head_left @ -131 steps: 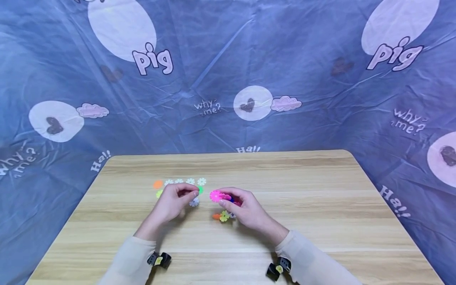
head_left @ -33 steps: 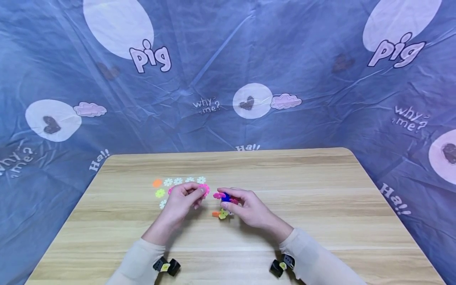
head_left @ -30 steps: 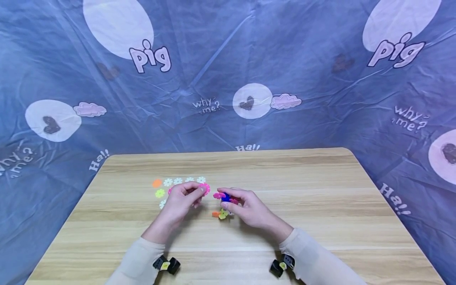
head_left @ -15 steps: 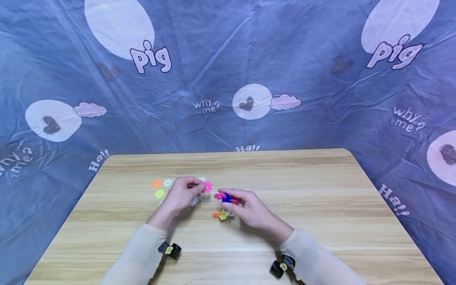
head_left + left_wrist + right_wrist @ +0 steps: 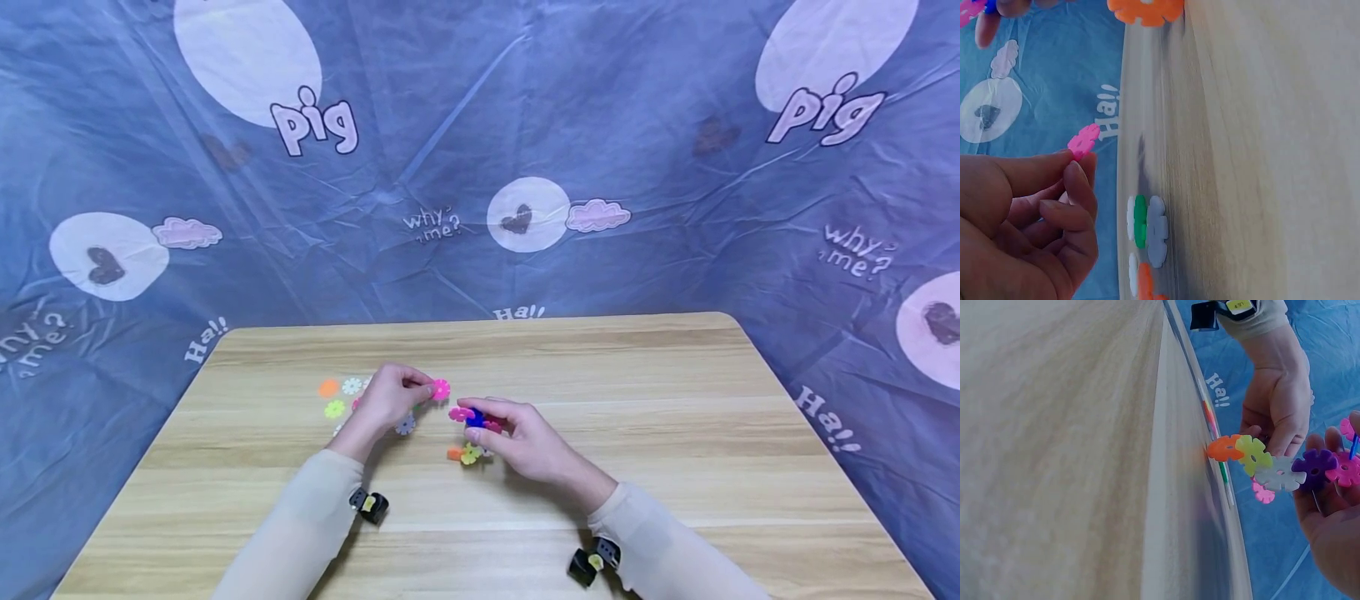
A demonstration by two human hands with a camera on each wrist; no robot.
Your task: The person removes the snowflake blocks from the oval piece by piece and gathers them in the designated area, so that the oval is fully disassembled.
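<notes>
Loose flower pieces lie left of centre on the tabletop (image 5: 675, 400), nearer the far edge than the near one: an orange one (image 5: 328, 388), a yellow one (image 5: 334, 409), some white ones (image 5: 352, 386). Left hand (image 5: 386, 400) is over that bunch, pinching a pink flower piece (image 5: 441, 389) off the surface. Then the right hand's (image 5: 532, 442) got a linked flower chain (image 5: 1314, 469), held around the middle, orange end sticking out toward the left edge.

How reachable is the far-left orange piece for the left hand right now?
Probably not yet: the left hand pinches a pink flower piece, so its grip is occupied. Otherwise the way looks free; nothing covers the orange piece in the head view.
</notes>
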